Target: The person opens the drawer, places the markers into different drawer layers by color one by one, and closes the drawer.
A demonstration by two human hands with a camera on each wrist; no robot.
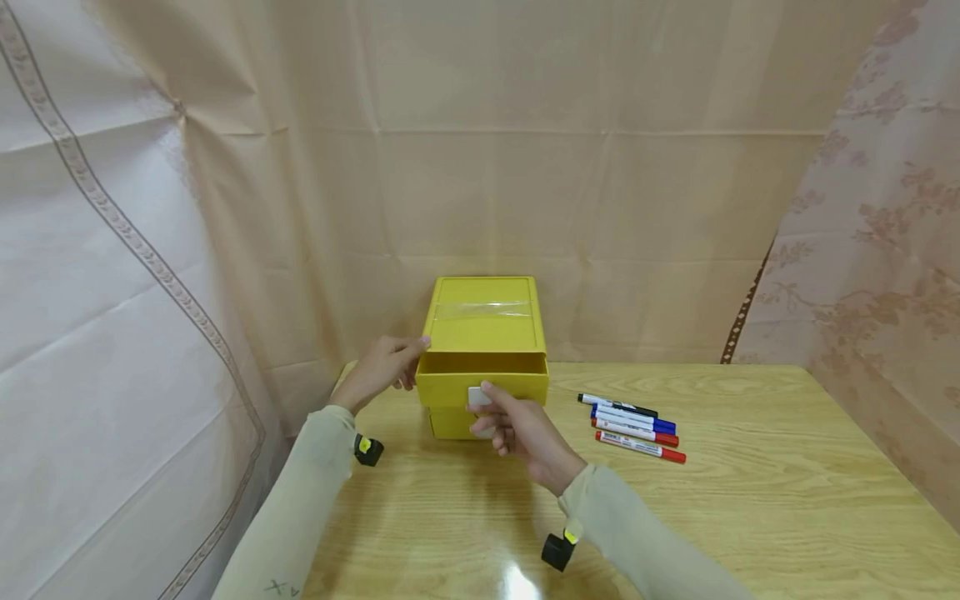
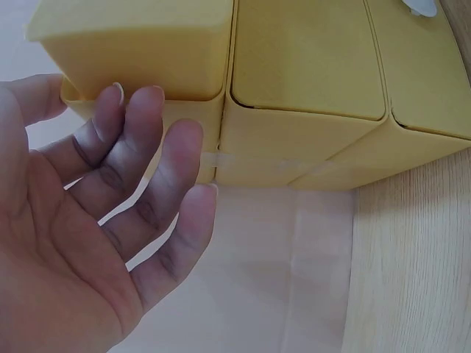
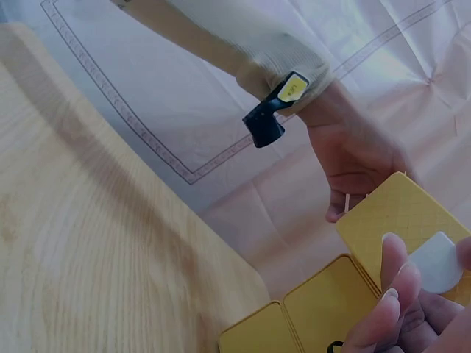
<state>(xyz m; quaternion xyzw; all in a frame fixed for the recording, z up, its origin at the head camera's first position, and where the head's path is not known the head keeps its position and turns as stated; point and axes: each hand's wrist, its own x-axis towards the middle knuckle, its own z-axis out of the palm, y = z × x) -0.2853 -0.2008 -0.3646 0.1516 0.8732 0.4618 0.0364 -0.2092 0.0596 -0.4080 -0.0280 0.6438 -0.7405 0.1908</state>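
Observation:
A yellow drawer box (image 1: 486,332) stands on the table, with clear tape across its top. Its upper drawer (image 1: 442,389) is pulled partway out, and a dark gap shows above the drawer front. My right hand (image 1: 531,435) pinches the white tab (image 3: 440,265) on that drawer, thumb above and fingers curled below. At the box's upper left edge rests my left hand (image 1: 381,367), the thumb touching the edge. In the left wrist view its fingers (image 2: 180,154) are loosely bent alongside the box's side. The lower drawer fronts (image 2: 309,59) sit closed.
Several markers lie side by side right of the box: a black one (image 1: 618,406), a blue one (image 1: 633,417) and red ones, one of them nearest me (image 1: 640,447). A beige curtain (image 1: 480,167) hangs behind the wooden table (image 1: 750,467).

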